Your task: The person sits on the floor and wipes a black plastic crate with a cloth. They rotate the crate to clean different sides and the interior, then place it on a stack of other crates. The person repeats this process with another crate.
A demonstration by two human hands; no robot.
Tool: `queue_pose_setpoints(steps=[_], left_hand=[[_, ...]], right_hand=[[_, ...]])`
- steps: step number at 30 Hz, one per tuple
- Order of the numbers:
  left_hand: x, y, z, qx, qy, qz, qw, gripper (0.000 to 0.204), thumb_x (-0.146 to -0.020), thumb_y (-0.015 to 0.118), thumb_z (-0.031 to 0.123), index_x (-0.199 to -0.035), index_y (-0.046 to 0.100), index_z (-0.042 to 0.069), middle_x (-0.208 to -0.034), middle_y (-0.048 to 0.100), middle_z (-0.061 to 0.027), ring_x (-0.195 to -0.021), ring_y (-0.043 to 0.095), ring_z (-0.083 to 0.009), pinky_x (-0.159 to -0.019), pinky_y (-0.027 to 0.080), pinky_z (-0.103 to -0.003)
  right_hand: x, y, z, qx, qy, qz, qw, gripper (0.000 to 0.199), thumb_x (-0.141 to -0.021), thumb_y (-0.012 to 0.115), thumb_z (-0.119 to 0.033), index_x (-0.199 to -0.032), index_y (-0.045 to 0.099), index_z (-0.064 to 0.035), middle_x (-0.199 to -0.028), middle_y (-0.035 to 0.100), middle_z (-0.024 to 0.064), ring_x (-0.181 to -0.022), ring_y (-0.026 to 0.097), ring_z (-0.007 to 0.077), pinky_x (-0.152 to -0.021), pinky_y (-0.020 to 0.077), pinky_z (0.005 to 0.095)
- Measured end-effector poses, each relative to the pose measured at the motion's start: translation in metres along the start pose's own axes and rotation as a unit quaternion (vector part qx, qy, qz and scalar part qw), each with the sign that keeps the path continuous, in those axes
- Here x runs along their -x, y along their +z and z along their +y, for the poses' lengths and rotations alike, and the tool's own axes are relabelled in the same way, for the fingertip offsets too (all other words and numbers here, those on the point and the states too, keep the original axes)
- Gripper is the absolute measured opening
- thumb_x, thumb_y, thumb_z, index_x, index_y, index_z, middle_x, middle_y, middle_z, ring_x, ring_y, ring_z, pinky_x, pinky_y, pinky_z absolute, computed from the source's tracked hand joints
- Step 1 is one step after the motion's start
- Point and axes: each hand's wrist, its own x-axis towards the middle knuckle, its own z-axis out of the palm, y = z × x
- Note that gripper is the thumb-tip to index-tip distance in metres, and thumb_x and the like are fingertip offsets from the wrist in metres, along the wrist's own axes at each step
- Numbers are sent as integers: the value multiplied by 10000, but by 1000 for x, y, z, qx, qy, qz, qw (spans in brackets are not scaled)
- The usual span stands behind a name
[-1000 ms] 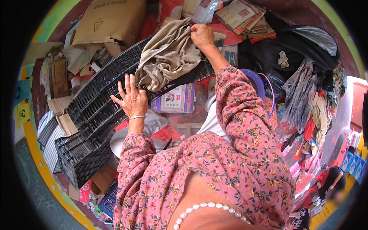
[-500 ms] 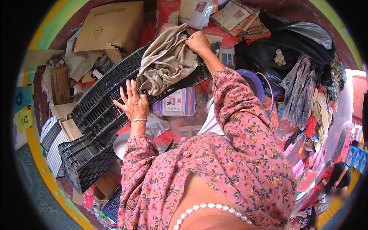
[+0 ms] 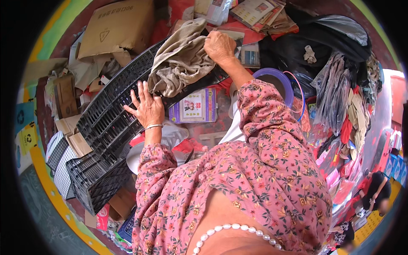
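A long black plastic rack with slotted panels lies slantwise in front of me, at the left and middle. Over its far right part drapes a crumpled grey-brown cloth. My right hand is closed on the cloth's right edge, its fingertips hidden from me. Flat against the slotted panel rests my left hand, fingers spread, just left of the cloth's lower edge, with a bracelet at the wrist.
Beyond the rack stands a worn cardboard box. Below the cloth lies a purple-framed box. A purple basin is right of my right forearm, near black plastic bags. Papers are piled at the far side.
The right hand has turned slightly, showing more of its back, and the cloth beside it has shifted a little left. The left hand stays spread on the rack. The view has tilted slightly.
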Motion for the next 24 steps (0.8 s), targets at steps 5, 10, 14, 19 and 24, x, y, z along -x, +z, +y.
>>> queue_pose_setpoints(steps=[5,10,14,19,24], left_hand=[[-4,-1,1,9,4,5,1000,541,-799,448,253,-1329,348,207,-1421,267,56,-1301,249,-242,-972,101,-658],[-2,0,2,9,-3,10,1000,539,-800,443,253,-1329,350,208,-1419,270,63,-1302,250,-241,-972,100,-660],[-2,0,-1,5,-5,5,1000,533,-797,442,252,-1323,361,220,-1417,274,71,-1298,260,-233,-969,102,-663],[3,2,-1,-6,-8,-6,1000,555,-795,433,247,-1339,323,243,-1429,241,90,-1309,235,-213,-981,106,-651],[1,2,3,-2,0,7,1000,539,-793,450,256,-1322,358,216,-1420,266,72,-1296,253,-232,-974,100,-650]], right_hand=[[-7,15,25,33,10,-113,993,256,-736,550,-241,-897,651,-69,-920,622,208,-903,592,359,-793,461,430],[-10,26,34,-62,61,-93,992,336,-713,594,-298,-1002,650,-137,-994,622,169,-958,577,340,-841,449,409],[-7,21,34,-40,83,-115,989,296,-715,576,-267,-967,662,-138,-992,623,170,-948,586,339,-839,454,416],[-10,26,27,9,76,-75,994,232,-693,558,-203,-858,668,-83,-920,628,203,-899,603,347,-773,479,431],[-10,38,24,-79,172,-10,982,208,-662,551,-168,-804,672,-77,-846,635,196,-834,613,357,-727,493,425]])
